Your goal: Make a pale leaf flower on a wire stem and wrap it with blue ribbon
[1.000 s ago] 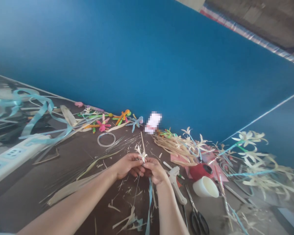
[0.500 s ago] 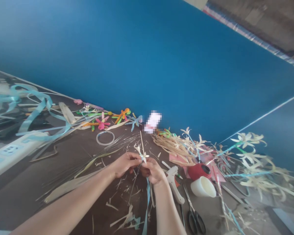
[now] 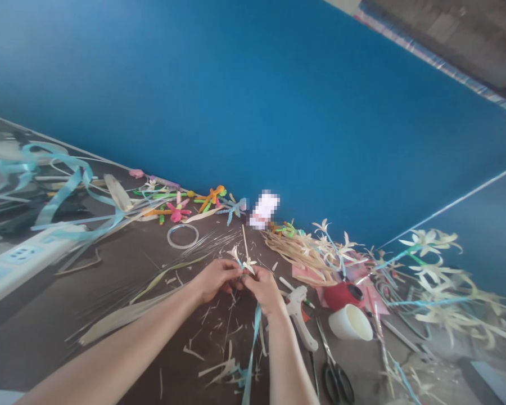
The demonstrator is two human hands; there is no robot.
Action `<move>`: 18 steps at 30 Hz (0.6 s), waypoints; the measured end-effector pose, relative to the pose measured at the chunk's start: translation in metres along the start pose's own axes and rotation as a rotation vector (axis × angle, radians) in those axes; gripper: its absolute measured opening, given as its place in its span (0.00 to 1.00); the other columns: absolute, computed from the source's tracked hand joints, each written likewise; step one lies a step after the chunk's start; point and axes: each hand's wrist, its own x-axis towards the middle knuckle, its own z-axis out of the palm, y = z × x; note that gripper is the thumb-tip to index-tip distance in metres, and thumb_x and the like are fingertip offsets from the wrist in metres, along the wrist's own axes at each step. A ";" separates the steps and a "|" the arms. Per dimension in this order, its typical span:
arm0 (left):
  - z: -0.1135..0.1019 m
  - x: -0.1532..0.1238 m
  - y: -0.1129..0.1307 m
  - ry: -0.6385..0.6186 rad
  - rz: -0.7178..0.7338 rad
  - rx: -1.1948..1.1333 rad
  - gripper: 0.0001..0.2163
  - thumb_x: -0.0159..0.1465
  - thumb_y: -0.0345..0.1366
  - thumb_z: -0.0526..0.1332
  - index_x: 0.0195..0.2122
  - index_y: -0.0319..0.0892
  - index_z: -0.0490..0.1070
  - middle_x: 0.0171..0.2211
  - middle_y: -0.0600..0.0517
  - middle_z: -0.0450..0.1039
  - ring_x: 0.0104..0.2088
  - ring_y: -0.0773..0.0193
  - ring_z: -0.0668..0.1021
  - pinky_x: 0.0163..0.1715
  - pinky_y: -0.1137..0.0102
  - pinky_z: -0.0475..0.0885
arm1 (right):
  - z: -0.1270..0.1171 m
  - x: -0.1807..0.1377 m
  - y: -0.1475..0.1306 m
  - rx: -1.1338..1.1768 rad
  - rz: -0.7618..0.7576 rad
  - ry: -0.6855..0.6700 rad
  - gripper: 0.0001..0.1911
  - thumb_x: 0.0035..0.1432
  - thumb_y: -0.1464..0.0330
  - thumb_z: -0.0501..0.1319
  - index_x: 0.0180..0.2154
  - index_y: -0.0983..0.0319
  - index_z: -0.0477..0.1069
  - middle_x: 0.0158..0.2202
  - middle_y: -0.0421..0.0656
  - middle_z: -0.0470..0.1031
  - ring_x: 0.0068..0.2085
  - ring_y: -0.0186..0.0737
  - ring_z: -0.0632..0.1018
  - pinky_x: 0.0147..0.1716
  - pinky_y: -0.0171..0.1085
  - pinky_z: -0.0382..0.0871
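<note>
Near the middle of the dark table, my left hand (image 3: 220, 278) and my right hand (image 3: 261, 287) meet, thumbs and fingers pinched around the base of a small cream-white craft flower (image 3: 248, 264). A second pale bloom (image 3: 235, 252) rises beside it, just above my left fingertips. From under my right hand a light blue ribbon (image 3: 253, 343) hangs down toward the table's near side. The stems between my fingers are mostly hidden. Scraps of pale fibre (image 3: 219, 368) lie below my hands.
Right of my hands lie a white glue gun (image 3: 299, 315), black-handled scissors (image 3: 335, 371), a white cup (image 3: 351, 323) and a red spool (image 3: 341, 295). Finished pale flowers (image 3: 438, 275) stand far right. A power strip (image 3: 29, 259) and tape ring (image 3: 183, 236) sit left.
The flowers have turned slightly between my fingers, and the second bloom leans further left. My hands have drawn closer together, a little higher. The blue ribbon's lower end has shifted slightly left.
</note>
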 end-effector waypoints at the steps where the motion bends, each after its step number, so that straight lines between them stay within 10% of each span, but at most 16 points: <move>1: 0.000 0.000 0.000 0.010 0.008 0.016 0.11 0.49 0.41 0.64 0.27 0.37 0.70 0.20 0.53 0.70 0.22 0.69 0.74 0.15 0.80 0.59 | -0.001 0.000 0.000 -0.019 -0.006 0.008 0.07 0.44 0.67 0.61 0.24 0.65 0.71 0.18 0.36 0.69 0.20 0.28 0.64 0.20 0.29 0.53; 18: 0.004 0.004 -0.005 0.085 0.239 0.305 0.10 0.55 0.43 0.58 0.26 0.40 0.68 0.16 0.53 0.71 0.18 0.64 0.74 0.17 0.74 0.66 | 0.000 0.001 0.002 -0.007 0.009 0.041 0.07 0.45 0.66 0.60 0.21 0.63 0.65 0.15 0.31 0.56 0.17 0.26 0.55 0.16 0.29 0.46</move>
